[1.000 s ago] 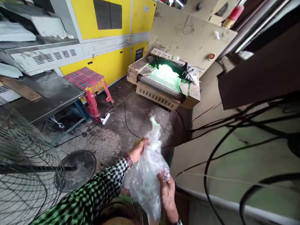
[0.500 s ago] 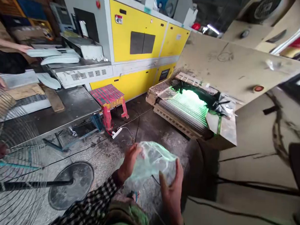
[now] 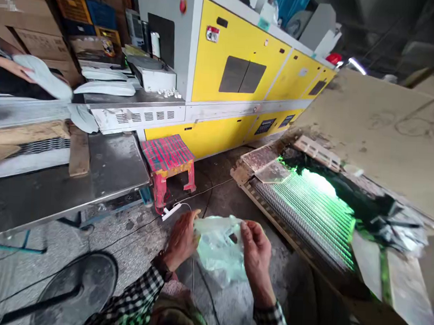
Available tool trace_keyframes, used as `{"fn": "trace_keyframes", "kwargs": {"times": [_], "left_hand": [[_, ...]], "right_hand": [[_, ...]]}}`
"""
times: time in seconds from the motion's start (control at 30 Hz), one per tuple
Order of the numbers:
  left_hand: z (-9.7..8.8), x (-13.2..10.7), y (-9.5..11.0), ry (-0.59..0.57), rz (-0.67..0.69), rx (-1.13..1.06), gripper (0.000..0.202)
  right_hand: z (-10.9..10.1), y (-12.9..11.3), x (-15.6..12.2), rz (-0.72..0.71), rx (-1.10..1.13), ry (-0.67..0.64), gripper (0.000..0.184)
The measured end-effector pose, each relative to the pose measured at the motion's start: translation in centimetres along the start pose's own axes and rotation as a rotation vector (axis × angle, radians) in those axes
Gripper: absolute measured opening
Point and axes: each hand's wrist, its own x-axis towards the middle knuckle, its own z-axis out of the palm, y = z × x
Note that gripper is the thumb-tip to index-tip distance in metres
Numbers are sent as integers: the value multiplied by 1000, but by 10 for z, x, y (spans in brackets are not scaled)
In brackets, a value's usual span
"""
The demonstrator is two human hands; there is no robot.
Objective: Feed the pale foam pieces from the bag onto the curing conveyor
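Observation:
A crumpled clear plastic bag point(image 3: 218, 246) hangs in front of me, low and central in the head view. My left hand point(image 3: 180, 240) pinches its left edge. My right hand point(image 3: 256, 260) holds its upper right edge between fingertips and thumb. Both checked sleeves show below the hands. Behind the bag, on the floor, lies a thin black cable point(image 3: 200, 281). To the right of my right hand stands a mesh-belt conveyor point(image 3: 304, 209) lit green from inside, under a raised beige cover point(image 3: 384, 126).
A yellow and grey machine point(image 3: 238, 72) fills the back. In front of it are a red plastic stool point(image 3: 168, 153), a white power strip point(image 3: 171, 212) and a steel table point(image 3: 57, 189). A co-worker's hand point(image 3: 12, 67) touches a white curved piece at far left. A fan base point(image 3: 78, 290) sits low left.
The view has swung, shifting the machine and conveyor rightward in frame. The bag, earlier long and bunched, now spreads flatter between my hands, which sit further apart.

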Motion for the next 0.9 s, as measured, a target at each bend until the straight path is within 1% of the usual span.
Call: {"fn": "trace_keyframes", "kwargs": {"times": [0.03, 0.07, 0.13, 0.2, 0.23, 0.3, 0.33, 0.37, 0.4, 0.43, 0.47, 0.53, 0.57, 0.6, 0.63, 0.67, 0.7, 0.77, 0.8, 0.83, 0.9], "left_hand": [[0, 25, -12, -19, -15, 39, 72], [-3, 50, -24, -62, -48, 73, 72], [-14, 99, -44, -186, -157, 113, 62], [-29, 145, -62, -286, -262, 107, 44], [-38, 166, -71, -310, -303, 96, 35], [-53, 205, -87, -316, -360, 69, 17], [-60, 222, -93, -316, -379, 59, 13], [-65, 237, -99, -312, -396, 15, 12], [-69, 251, -104, -297, -415, -88, 16], [-72, 263, -107, -269, -440, -247, 22], [-73, 275, -109, -225, -470, -445, 28], [-71, 298, -109, -79, -534, -836, 39], [-67, 310, -108, 19, -552, -961, 44], [-63, 322, -107, 120, -551, -1007, 48], [-58, 336, -106, 202, -532, -996, 50], [-53, 350, -106, 233, -499, -950, 50], [-48, 365, -107, 197, -466, -886, 49], [-40, 397, -108, 75, -447, -760, 43], [-37, 414, -108, 76, -465, -720, 41], [-34, 433, -107, 143, -492, -692, 41], [-29, 471, -99, 346, -516, -660, 44]], "right_hand": [[7, -2, 29, 20, 22, 67, 44], [13, -4, 57, 43, 51, 129, 47], [23, -10, 110, 65, 98, 245, 51], [31, -16, 153, 14, 62, 343, 52], [34, -18, 172, -34, 6, 378, 52], [38, -19, 201, -121, -140, 419, 51], [38, -18, 213, -151, -213, 435, 51], [39, -17, 223, -175, -285, 452, 51], [40, -14, 233, -189, -356, 464, 51], [41, -12, 242, -187, -428, 448, 51], [43, -9, 251, -169, -499, 399, 52], [47, -2, 272, -97, -603, 270, 53], [50, 2, 284, -61, -626, 232, 54], [53, 7, 298, -44, -630, 219, 55], [56, 11, 313, -45, -624, 208, 55], [59, 16, 330, -56, -619, 173, 55], [61, 20, 348, -70, -617, 104, 53], [64, 27, 389, -117, -603, -47, 48], [64, 29, 411, -155, -586, -65, 45], [63, 31, 434, -198, -567, -35, 43], [58, 33, 481, -278, -521, 71, 40]]}}
